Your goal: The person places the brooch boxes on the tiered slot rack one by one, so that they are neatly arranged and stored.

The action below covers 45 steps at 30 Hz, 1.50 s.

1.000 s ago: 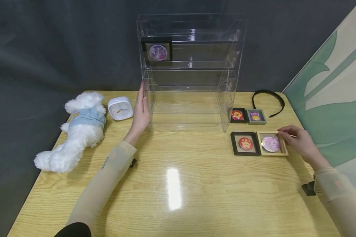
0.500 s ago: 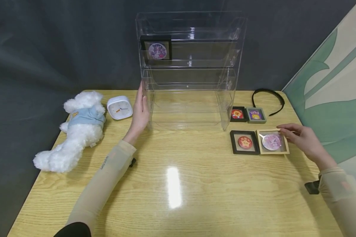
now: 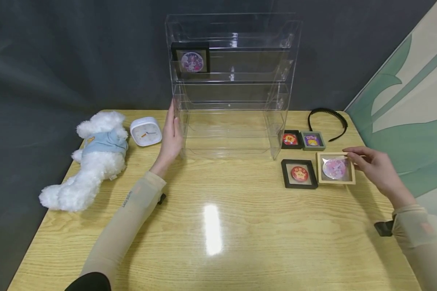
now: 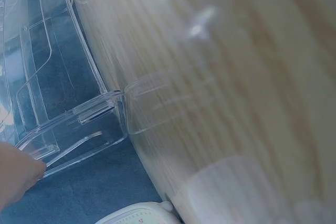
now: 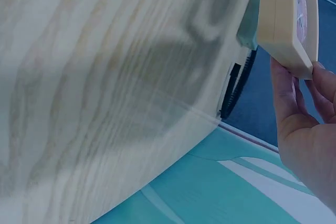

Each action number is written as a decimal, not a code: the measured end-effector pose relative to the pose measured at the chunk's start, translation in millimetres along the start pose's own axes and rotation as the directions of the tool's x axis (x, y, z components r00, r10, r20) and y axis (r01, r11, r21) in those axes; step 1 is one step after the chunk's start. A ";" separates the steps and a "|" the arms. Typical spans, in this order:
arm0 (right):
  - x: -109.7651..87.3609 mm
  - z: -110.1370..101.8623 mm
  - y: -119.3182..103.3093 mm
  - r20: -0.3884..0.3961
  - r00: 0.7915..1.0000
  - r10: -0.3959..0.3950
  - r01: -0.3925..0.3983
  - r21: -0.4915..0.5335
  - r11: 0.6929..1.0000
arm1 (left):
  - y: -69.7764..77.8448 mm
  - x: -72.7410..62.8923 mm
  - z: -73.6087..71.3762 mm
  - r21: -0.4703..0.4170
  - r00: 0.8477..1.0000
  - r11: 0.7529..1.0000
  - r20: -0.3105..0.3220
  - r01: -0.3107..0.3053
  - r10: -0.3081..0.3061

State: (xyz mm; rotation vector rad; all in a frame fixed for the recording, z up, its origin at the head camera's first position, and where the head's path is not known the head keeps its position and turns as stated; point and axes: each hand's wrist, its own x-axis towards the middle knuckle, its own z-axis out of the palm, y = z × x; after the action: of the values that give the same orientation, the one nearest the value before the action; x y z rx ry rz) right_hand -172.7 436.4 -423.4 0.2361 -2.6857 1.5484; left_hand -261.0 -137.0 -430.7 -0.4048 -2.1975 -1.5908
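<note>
A light wood frame [image 3: 335, 168] with a glossy pink-purple round badge is raised off the table. Its right edge is pinched between the thumb and fingers of my right hand [image 3: 376, 171], as the right wrist view also shows. A clear tiered display rack [image 3: 228, 117] stands at the back centre. Against its left side rests my left hand [image 3: 172, 139], fingers straight along the panel. A black frame [image 3: 191, 61] with a purple round badge sits at the left of an upper tier. Beside the raised frame, a black frame [image 3: 299, 173] with a red star badge lies flat.
A small black frame [image 3: 290, 139] and a small grey frame [image 3: 312, 140] lie right of the rack. Behind them is a black headband [image 3: 327, 111]. A white clock [image 3: 146, 131] and a white plush toy [image 3: 100, 161] in blue occupy the left of the wooden table [image 3: 240, 218].
My right hand has lifted the light wood frame off the table, tilting its face towards the head camera. The left hand stays at the rack's side.
</note>
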 end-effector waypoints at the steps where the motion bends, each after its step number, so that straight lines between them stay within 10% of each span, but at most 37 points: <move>1: 0.6 0.3 -1.5 -0.007 1.000 -0.004 0.004 -0.006 1.000 | -0.2 0.0 -0.2 -0.002 1.000 1.000 0.000 0.000 0.000; 20: 24.6 15.0 -46.5 -0.101 0.995 -0.026 0.021 -0.055 0.998 | -0.9 -1.5 -2.5 -0.014 1.000 1.000 0.012 0.004 -0.004; 45: 103.8 66.1 -136.3 -0.170 0.971 -0.170 0.171 -0.010 0.985 | -1.2 -0.3 -1.4 0.020 1.000 1.000 0.015 0.006 -0.006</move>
State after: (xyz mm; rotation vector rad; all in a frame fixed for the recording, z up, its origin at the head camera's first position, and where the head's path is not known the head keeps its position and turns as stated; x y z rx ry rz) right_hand -252.0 300.3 -329.0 0.3105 -2.4608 1.4552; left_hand -261.1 -138.8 -431.4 -0.4063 -2.2257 -1.5727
